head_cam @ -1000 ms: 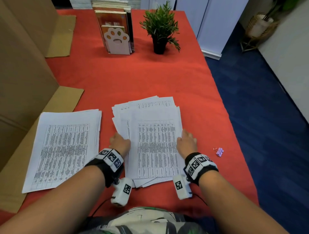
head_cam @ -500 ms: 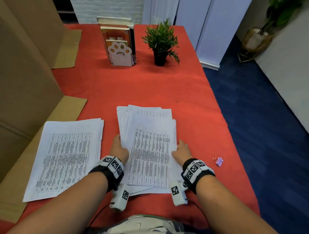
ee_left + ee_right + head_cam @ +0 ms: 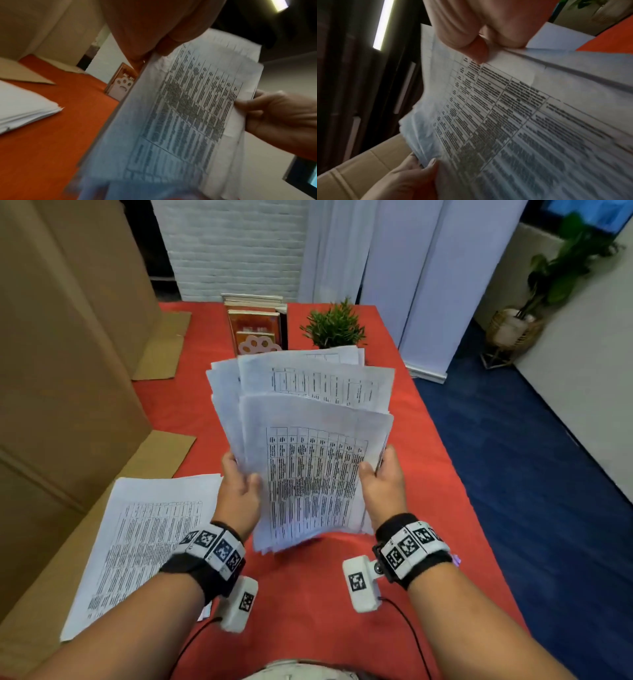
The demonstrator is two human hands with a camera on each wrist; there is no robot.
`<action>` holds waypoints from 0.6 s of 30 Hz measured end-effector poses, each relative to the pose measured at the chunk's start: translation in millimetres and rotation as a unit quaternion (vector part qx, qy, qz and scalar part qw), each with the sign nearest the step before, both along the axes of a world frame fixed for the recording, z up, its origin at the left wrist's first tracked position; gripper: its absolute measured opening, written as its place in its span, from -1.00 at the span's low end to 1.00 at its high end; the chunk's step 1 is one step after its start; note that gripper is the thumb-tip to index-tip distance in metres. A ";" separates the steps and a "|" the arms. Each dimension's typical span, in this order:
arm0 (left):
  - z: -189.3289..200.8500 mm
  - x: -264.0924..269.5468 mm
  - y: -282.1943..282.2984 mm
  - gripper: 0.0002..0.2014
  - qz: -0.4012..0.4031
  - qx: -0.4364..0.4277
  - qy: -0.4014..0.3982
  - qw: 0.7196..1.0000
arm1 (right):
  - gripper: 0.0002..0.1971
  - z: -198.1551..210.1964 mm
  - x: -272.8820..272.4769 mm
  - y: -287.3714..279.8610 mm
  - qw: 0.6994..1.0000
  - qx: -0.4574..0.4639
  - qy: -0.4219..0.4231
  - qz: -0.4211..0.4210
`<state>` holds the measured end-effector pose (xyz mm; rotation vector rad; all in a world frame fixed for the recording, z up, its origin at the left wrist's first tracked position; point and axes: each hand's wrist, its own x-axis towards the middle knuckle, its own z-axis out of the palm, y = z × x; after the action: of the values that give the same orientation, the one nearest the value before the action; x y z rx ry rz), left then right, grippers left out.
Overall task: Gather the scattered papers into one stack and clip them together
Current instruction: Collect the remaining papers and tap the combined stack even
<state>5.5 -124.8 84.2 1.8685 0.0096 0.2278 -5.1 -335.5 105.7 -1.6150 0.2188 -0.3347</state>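
Observation:
I hold a loose bundle of printed papers [image 3: 308, 446] upright above the red table [image 3: 308, 604], its sheets fanned and uneven at the top. My left hand [image 3: 241, 475] grips the bundle's left edge, thumb in front. My right hand [image 3: 376, 470] grips the right edge the same way. In the left wrist view the papers [image 3: 180, 115] run from my thumb across to the right hand [image 3: 274, 112]. In the right wrist view my thumb presses the sheets [image 3: 522, 121], with the left hand [image 3: 412, 175] below. A second paper stack [image 3: 144, 535] lies flat at left. A purple glint [image 3: 456, 559] shows beside my right wristband.
A large cardboard box [image 3: 51, 371] stands along the left, with a flap under the flat stack. A book holder with a paw cut-out [image 3: 258, 340] and a small potted plant [image 3: 334, 326] stand at the far end. The table's right edge drops to blue carpet [image 3: 531, 474].
The middle pile lay flat with my hands squaring its sides. Both hands have lifted it off the table and tipped it upright. The purple clip at right is now mostly hidden behind my right wrist.

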 end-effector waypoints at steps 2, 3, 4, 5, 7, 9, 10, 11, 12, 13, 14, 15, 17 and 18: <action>2.2 -2.7 -2.0 -0.57 0.009 -0.010 -0.032 0.999 | -0.63 -3.8 -5.4 0.3 1.000 0.004 -0.008 -0.014; 1.6 -6.3 -3.3 -0.59 0.008 -0.021 -0.038 0.999 | -0.63 -8.9 -9.3 -1.0 1.000 0.010 -0.001 -0.020; 0.0 -10.6 -4.7 -0.59 0.006 -0.030 -0.038 0.999 | -0.61 -12.0 -13.9 -1.4 0.999 0.028 0.006 -0.023; -2.4 -14.8 -5.7 -0.56 0.000 -0.033 -0.032 0.999 | -0.56 -15.7 -17.8 -2.5 0.998 0.051 0.009 -0.021; -7.8 -19.8 -6.9 -0.49 -0.014 -0.044 -0.009 0.999 | -0.45 -16.1 -21.6 -3.6 0.995 0.097 -0.001 -0.007; -10.0 -19.2 -8.1 -0.43 -0.011 -0.070 0.017 0.997 | -0.38 -12.6 -20.8 -3.0 0.992 0.127 -0.011 0.015; -9.5 -17.4 -9.5 -0.40 0.000 -0.075 0.019 0.997 | -0.36 -11.6 -19.8 -2.5 0.991 0.130 -0.012 0.029; -6.6 -16.5 -11.6 -0.38 0.013 -0.079 0.013 0.997 | -0.36 -8.5 -20.0 -1.4 0.991 0.125 -0.013 0.043; -3.3 -15.2 -13.9 -0.38 0.031 -0.088 0.002 0.996 | -0.38 -6.4 -19.7 -0.7 0.992 0.115 -0.015 0.052; 2.6 -14.2 -16.4 -0.38 0.051 -0.101 -0.011 0.993 | -0.37 -3.7 -19.8 -1.0 0.993 0.104 -0.020 0.054; 10.1 -13.5 -19.0 -0.39 0.072 -0.117 -0.025 0.990 | -0.34 0.4 -20.6 -1.7 0.994 0.093 -0.036 0.053; 17.8 -12.5 -21.2 -0.41 0.091 -0.129 -0.037 0.987 | -0.28 3.9 -21.1 -4.0 0.994 0.077 -0.059 0.048; 33.9 -10.7 -25.2 -0.53 0.118 -0.129 -0.059 0.983 | -0.12 11.1 -21.3 -8.6 0.991 0.018 -0.123 0.046; 40.5 -8.9 -27.0 -0.61 0.126 -0.128 -0.070 0.981 | -0.05 13.6 -21.2 -10.6 0.987 -0.022 -0.149 0.048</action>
<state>-3.5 -151.8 124.7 1.5893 0.1722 0.5102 -26.3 -346.1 119.3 -1.5900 -0.0946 -0.5037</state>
